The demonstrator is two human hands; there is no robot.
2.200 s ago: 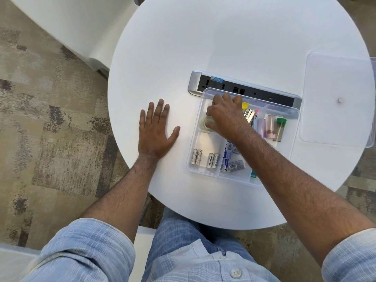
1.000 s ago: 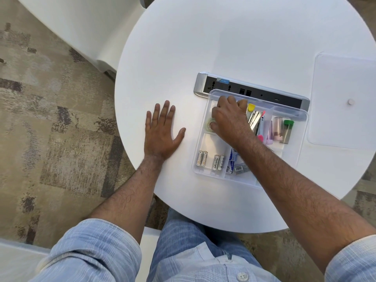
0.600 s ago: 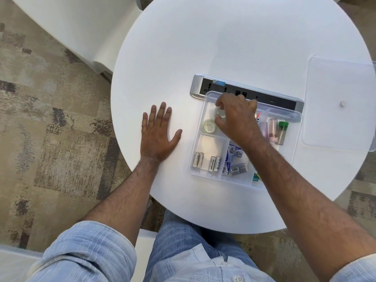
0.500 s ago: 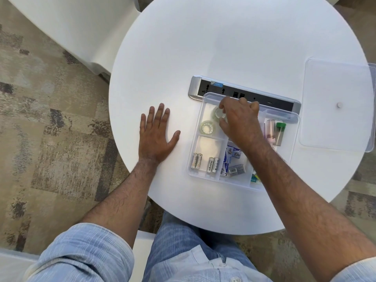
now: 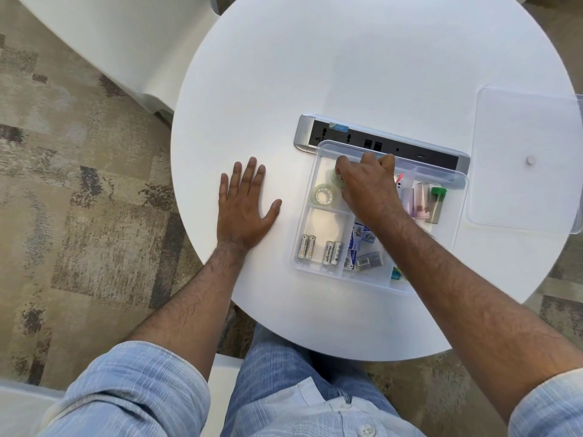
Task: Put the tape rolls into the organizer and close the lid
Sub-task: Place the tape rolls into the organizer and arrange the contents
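Head view, looking straight down: at far left lies a patchy beige and grey carpet (image 5: 79,190), with a white furniture piece (image 5: 120,42) at the top left, close beside the table's edge. The round white table (image 5: 347,64) fills the middle, its surface bare over the far half. The left hand (image 5: 243,206) lies flat on the tabletop, palm down, fingers spread and holding nothing, just left of the clear organizer (image 5: 307,197). Inside the organizer's far-left compartment one tape roll (image 5: 324,194) lies flat. A second tape roll (image 5: 337,178) sits just beyond it in the same compartment, mostly hidden under the right hand (image 5: 367,187), whose fingers curl down over it; whether they grip it or only touch it cannot be told. Toward the near edge, four batteries (image 5: 320,249) lie in pairs in the near-left compartment, and small boxes (image 5: 362,250) sit in the next one to the right. Behind the organizer's far rim, a silver and black power strip (image 5: 372,141) is set into the table. Further right in the organizer stand a few tubes, one with a green cap (image 5: 438,203). At far right the clear lid (image 5: 523,190) rests flat on the table, off the organizer and just beside it. Light blue sleeves and a shirt show along the bottom.
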